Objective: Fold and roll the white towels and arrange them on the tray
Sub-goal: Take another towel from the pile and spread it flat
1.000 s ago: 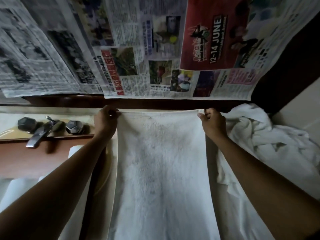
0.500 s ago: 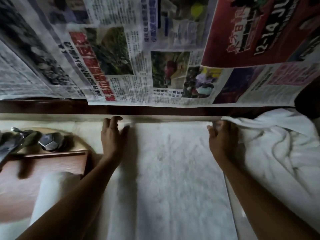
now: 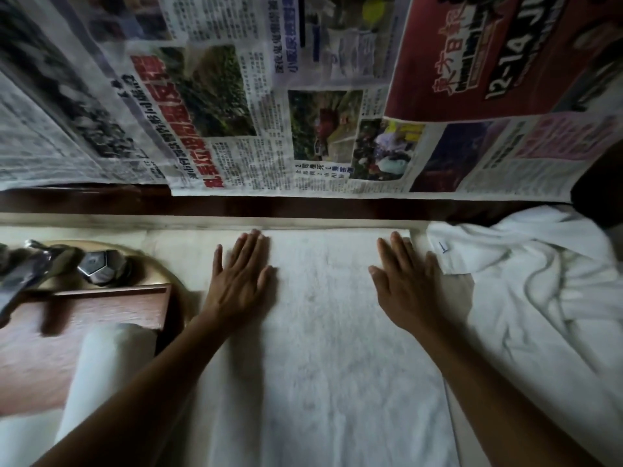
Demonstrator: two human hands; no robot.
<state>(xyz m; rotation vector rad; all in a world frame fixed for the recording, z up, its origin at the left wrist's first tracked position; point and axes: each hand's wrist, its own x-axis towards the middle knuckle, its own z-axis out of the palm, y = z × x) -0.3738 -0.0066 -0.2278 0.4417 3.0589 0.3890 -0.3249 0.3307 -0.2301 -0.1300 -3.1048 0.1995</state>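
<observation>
— As the counter point(image 3: 84, 225) stands, item one?
— Flat white towel point(image 3: 337, 348), spread up to the counter's back edge; left hand point(image 3: 241, 278) and right hand point(image 3: 408, 284) pressed on its far corners, fingers straight, gripping nothing.
— Item two?
— Rolled towel point(image 3: 108, 365), on the wooden tray point(image 3: 40, 348) at the counter's left end.
— Item three?
— Crumpled towels point(image 3: 539, 298), right end, just beside the right hand.
</observation>
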